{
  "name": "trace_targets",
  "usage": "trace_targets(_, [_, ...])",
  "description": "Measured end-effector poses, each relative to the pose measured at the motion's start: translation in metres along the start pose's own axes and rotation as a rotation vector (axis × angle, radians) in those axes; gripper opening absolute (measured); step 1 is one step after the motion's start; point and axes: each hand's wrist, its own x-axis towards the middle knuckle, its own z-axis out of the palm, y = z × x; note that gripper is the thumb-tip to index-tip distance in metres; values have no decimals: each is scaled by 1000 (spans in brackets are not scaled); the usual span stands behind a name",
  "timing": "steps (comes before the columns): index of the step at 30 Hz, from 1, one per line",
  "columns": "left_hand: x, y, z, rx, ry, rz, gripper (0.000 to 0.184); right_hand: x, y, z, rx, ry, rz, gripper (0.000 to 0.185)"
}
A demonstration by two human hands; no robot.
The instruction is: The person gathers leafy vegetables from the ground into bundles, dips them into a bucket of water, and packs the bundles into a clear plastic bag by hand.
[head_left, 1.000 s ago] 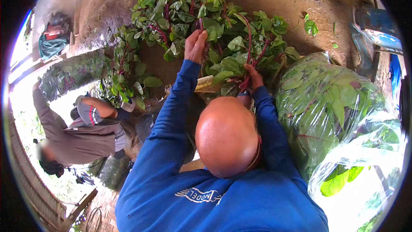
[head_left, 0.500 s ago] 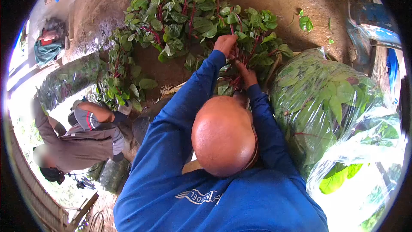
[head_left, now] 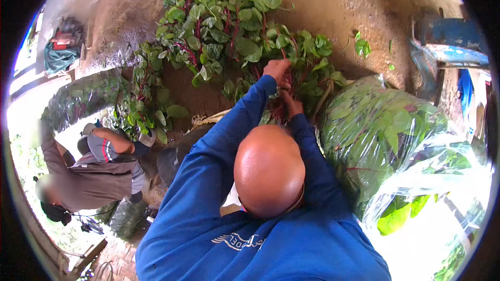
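Observation:
My left hand (head_left: 278,71), at the end of a blue sleeve, is closed around the red stems of a bunch of leafy greens (head_left: 308,54). Just below it, my right hand (head_left: 292,105) is closed at the lower stems of the same bunch, its fingers partly hidden. Cut red stem ends (head_left: 276,109) show beside the right hand. The bunch's leaves point away from me and to the right. A larger heap of red-stemmed greens (head_left: 219,21) lies on the ground beyond my left hand.
A clear plastic bag (head_left: 385,130) packed with leaves stands close on my right. Another filled plastic bag (head_left: 83,96) lies at the left, near a seated person (head_left: 99,182). Loose leaves (head_left: 362,48) and a blue metal object (head_left: 453,36) are at the right.
My right hand has drawn in closer beneath my left hand, and its fingers have folded about the stems. The whole view has shifted slightly.

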Motion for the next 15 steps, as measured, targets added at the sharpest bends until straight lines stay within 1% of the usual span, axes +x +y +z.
trace_targets(1, [1,11,-1,-3,15,24,49,7,2,-3,-45,-3,-9,59])
trace_targets(2, [4,20,-2,270,0,-25,53,5,-7,-8,-56,-8,-39,59])
trace_targets(3, [8,25,-3,543,-9,-83,57,-3,-17,-12,-172,-86,-74,54])
trace_targets(4, [16,22,-2,884,-144,94,52,-9,-27,-16,-294,-163,-109,48])
trace_targets(5, [-32,88,0,842,-52,14,52,-14,-38,-15,-312,-171,-140,48])
trace_targets(7, [-63,138,13,925,-174,225,47,-23,-60,-7,73,-51,254,38])
trace_targets(8, [-84,172,23,979,-233,312,45,-25,-64,-7,34,-72,210,37])
trace_targets(9, [-100,197,27,951,-508,602,43,-25,-62,-8,-25,-93,158,37])
trace_targets(10, [-114,208,37,732,-521,1012,41,-26,-64,-9,-64,-107,125,37])
trace_targets(11, [-139,239,47,461,-680,1204,42,-27,-63,-9,-101,-117,104,37])
trace_targets(12, [-156,268,67,496,-972,1195,47,-29,-63,-10,-130,-123,89,37])
trace_targets(13, [-177,296,81,509,-1098,1136,52,-32,-61,-11,-158,-127,77,36])
trace_targets(14, [-188,304,111,229,-1081,1339,52,-35,-67,-8,-183,-137,69,36])
trace_targets(15, [-209,330,132,495,-1142,1223,51,-39,-61,-14,-208,-132,55,36])
